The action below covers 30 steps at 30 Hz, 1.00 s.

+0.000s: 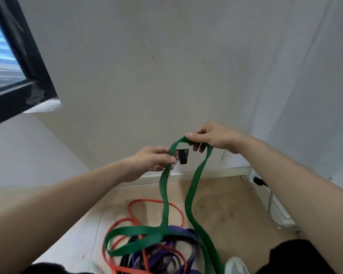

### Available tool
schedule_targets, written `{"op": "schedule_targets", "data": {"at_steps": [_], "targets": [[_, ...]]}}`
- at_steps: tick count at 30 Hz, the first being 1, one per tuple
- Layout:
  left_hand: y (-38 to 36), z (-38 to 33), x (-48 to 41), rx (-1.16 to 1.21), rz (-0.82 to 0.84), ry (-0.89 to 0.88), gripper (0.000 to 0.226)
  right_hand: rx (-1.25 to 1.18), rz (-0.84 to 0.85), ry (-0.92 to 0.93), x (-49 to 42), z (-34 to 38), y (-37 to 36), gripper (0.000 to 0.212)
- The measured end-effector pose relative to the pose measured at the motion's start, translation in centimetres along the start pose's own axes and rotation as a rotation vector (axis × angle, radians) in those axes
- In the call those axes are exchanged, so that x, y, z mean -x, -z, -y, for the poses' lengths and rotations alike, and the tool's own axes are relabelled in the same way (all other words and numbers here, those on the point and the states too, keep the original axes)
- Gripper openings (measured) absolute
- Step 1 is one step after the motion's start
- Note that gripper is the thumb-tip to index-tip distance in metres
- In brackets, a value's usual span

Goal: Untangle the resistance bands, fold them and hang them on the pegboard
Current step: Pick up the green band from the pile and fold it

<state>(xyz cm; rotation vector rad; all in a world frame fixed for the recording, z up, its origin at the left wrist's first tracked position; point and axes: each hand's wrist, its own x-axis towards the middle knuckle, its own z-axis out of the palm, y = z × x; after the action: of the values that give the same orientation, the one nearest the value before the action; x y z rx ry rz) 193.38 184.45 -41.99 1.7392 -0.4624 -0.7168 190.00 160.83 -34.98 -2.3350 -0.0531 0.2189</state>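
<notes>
Red, purple and black bands: tangled heap on wooden floor.
Green band: raised, apparently to draw it free.
Left hand: pinches one strand.
Right hand: grips top bend.
Pegboard: not seen.

The plain white wall ahead offers broad open room above both hands. A black-framed window closes in only at the far left. From the left hand and right hand, which pinch it, the wide green rubber band hangs in two strands to the floor and fences the middle. Just behind sits a black plug in a wall socket. Below, a tangle of thin red band, purple band and black band covers the light wooden floor. Open boards lie to its right, up to a grey cable by the side wall.
</notes>
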Motion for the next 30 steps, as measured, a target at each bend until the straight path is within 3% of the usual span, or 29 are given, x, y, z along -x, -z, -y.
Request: {"op": "schedule_targets", "data": {"at_steps": [6,10,14,20,25,30], "targets": [[0.3,0.8,-2.3,-0.003,-0.003,-0.043,0.048,-0.113,-0.01,-0.031,-2.4,-2.7,-0.6,0.05],[-1.0,1.1,-3.3,-0.06,-0.199,-0.089,0.03,-0.069,-0.027,0.037,-4.0,-2.7,-1.4,0.043],[1.9,0.5,-2.9,-0.054,-0.224,-0.104,0.027,0.005,0.001,0.088,-4.1,-3.4,-2.1,0.023],[2.8,-2.3,-1.4,-0.196,-0.237,-0.191,0.029,0.111,0.12,-0.059,-3.7,-6.4,-7.2,0.031],[4.0,-3.3,-1.0,0.013,-0.461,-0.272,0.02,0.176,0.174,-0.195,-3.0,-8.5,-9.3,0.032],[6.4,-2.1,-1.5,0.05,-0.672,-0.192,0.009,-0.284,0.028,-0.195,-3.3,-8.5,-8.5,0.026]]}}
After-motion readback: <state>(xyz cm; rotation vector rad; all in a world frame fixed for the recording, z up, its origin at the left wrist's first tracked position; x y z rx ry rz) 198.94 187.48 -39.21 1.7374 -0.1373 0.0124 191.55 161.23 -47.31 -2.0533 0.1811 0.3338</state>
